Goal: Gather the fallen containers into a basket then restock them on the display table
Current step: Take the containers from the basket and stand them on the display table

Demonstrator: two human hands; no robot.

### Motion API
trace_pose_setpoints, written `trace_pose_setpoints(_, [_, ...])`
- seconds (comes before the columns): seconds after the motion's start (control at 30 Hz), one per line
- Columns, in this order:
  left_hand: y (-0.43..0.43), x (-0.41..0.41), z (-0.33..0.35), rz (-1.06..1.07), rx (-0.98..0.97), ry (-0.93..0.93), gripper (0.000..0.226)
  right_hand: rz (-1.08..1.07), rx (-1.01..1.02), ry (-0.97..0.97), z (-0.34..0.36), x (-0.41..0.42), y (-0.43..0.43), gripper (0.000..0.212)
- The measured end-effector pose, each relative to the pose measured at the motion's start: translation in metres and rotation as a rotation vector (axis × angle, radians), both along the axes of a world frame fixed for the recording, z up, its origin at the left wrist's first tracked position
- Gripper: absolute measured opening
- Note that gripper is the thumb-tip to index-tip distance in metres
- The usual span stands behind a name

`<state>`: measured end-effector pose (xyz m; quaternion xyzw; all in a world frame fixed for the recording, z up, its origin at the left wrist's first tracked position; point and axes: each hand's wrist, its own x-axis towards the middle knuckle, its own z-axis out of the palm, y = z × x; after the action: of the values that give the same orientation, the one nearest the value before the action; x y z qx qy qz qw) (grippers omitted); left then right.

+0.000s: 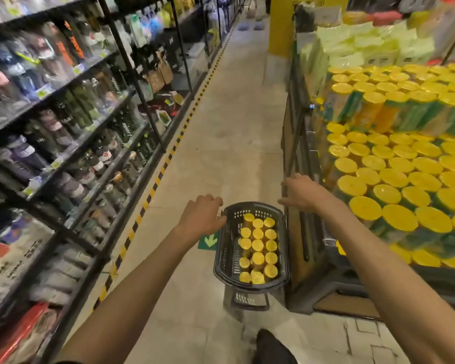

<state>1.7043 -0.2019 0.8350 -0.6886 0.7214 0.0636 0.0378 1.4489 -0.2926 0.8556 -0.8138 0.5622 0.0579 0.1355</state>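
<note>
Gathering looks done: basket (222, 248) packed with containers (258, 245), restocking to go. Left hand (200, 216) at its rim, grip unclear; right hand (301, 191) loose, empty.

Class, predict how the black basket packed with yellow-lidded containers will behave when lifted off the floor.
Probably heavy: the basket is nearly filled with upright yellow-lidded containers. Its perforated plastic walls might flex. Lifted only at the end near the left hand, it would likely tilt.
</note>
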Motion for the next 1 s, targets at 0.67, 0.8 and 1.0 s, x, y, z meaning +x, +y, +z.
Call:
trace_pose_setpoints(0.67, [-0.204, 0.063, -0.094, -0.422, 0.3, -0.02, 0.042, -0.402, 0.31, -0.032, -0.13, 0.04, -0.057, 0.052])
trace_pose_setpoints(0.8, [-0.229, 0.067, -0.126, -0.537, 0.381, 0.001, 0.037, -0.552, 0.376, -0.055, -0.158, 0.053, -0.043, 0.053])
trace_pose_setpoints(1.0, [-0.279, 0.071, -0.166, -0.776, 0.455, 0.028, 0.035, -0.848, 0.458, -0.108, -0.19, 0.089, -0.026, 0.055])
